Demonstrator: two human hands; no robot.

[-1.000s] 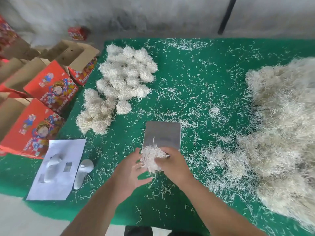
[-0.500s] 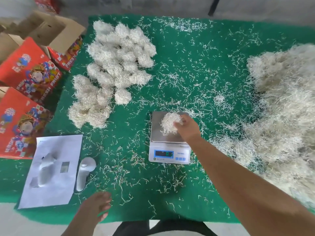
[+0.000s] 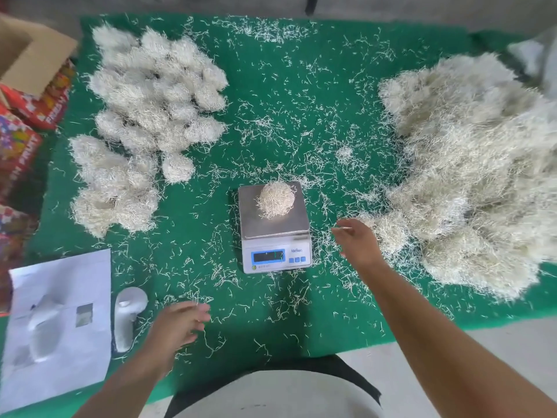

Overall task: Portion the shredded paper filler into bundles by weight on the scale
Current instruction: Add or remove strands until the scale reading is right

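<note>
- a rounded, pale bundle of shredded paper sits alone on the scale platform
- right hand beside the scale, fingers relaxed, holding nothing
- left hand loose, empty

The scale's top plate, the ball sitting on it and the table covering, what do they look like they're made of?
Scale's top plate: likely brushed stainless steel, a dull grey sheen over a white, probably plastic, body. Ball: thin off-white shredded paper strips, matte, with loose ends sticking out. Table covering: green and matte with a fuzzy, grainy look, probably felt or short-pile mat; I can't tell which.
</note>
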